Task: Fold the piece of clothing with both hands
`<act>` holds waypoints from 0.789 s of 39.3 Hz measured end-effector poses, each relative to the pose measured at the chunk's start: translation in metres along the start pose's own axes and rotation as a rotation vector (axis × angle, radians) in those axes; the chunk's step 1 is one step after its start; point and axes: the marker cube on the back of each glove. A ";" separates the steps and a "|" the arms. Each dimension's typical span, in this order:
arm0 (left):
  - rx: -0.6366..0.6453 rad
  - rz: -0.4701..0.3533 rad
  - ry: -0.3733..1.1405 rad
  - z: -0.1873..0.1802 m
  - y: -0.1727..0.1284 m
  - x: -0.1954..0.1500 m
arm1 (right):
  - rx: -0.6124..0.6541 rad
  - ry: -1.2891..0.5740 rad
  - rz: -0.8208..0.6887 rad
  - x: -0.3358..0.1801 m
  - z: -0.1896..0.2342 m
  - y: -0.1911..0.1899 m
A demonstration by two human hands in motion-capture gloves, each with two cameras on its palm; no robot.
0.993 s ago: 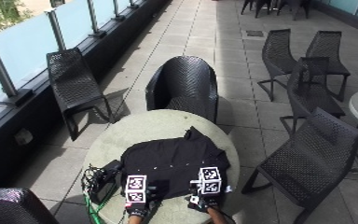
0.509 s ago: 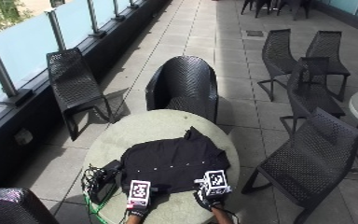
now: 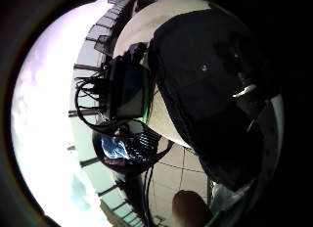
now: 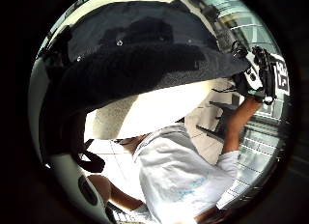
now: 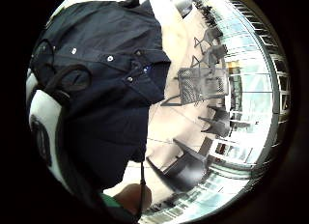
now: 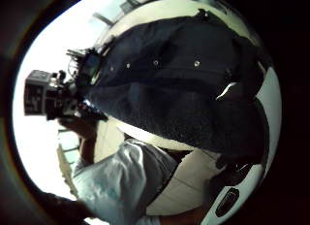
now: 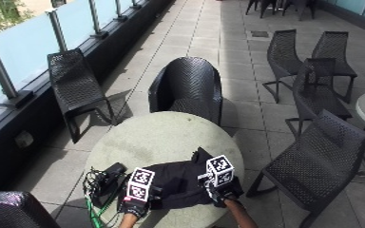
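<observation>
At the left of the round table (image 7: pixel 163 137) sits a small black device (image 7: pixel 110 173) with its cables, just beside the dark shirt (image 7: pixel 182 183). Your left hand (image 7: pixel 134 205) is at the shirt's near left edge. In the left thumb-side palm view dark cloth fills the frame close to the palm and its edge arches up off the tabletop, so the hand looks to be gripping that hem, though the fingers themselves do not show plainly.

The shirt lies on the near half of the table, between your two hands. A second ago it was spread wide, reaching towards the middle of the table; half a second ago it was already shorter. Now it is a compact dark band near the table's front edge, with one corner poking up towards the centre. I judge the far part has been drawn back over the near part, so the first fold is made or nearly made.

Your right hand (image 7: pixel 219 194) is at the shirt's near right edge. Its thumb-side palm view shows a raised ridge of cloth and the row of buttons close by, so it too seems to hold the fabric.

Next you will probably need to flatten this fold, then bring the sides in. Mind the loose corner, which could bunch under the next fold.
</observation>
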 end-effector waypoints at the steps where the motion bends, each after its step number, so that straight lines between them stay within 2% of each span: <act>1: -0.001 -0.014 -0.002 -0.009 -0.005 -0.003 | 0.001 -0.008 0.006 0.001 -0.009 -0.009; 6: 0.028 -0.175 -0.037 -0.036 -0.059 -0.019 | 0.024 0.021 0.103 0.013 -0.035 -0.080; 8: 0.048 -0.255 -0.083 -0.029 -0.097 -0.027 | 0.014 0.065 0.145 0.013 -0.040 -0.108; 11: 0.071 -0.338 -0.162 -0.008 -0.148 -0.037 | -0.027 0.156 0.202 0.007 -0.055 -0.125; 14: 0.055 -0.353 -0.181 -0.017 -0.143 -0.036 | -0.054 0.218 0.223 0.005 -0.045 -0.145; 18: 0.011 -0.320 -0.083 -0.012 -0.135 -0.030 | -0.090 0.230 0.228 0.008 -0.014 -0.171; 24: 0.097 -0.344 -0.010 0.000 -0.146 -0.041 | -0.163 0.205 0.274 0.013 0.004 -0.170; 26: 0.103 -0.342 0.026 0.001 -0.142 -0.041 | -0.122 0.158 0.250 0.011 0.003 -0.168; 28: 0.119 -0.349 0.065 0.000 -0.136 -0.040 | -0.024 0.083 0.235 0.011 -0.005 -0.161; 31: 0.274 -0.374 0.064 0.007 -0.143 -0.046 | 0.161 -0.096 0.339 0.025 -0.024 -0.133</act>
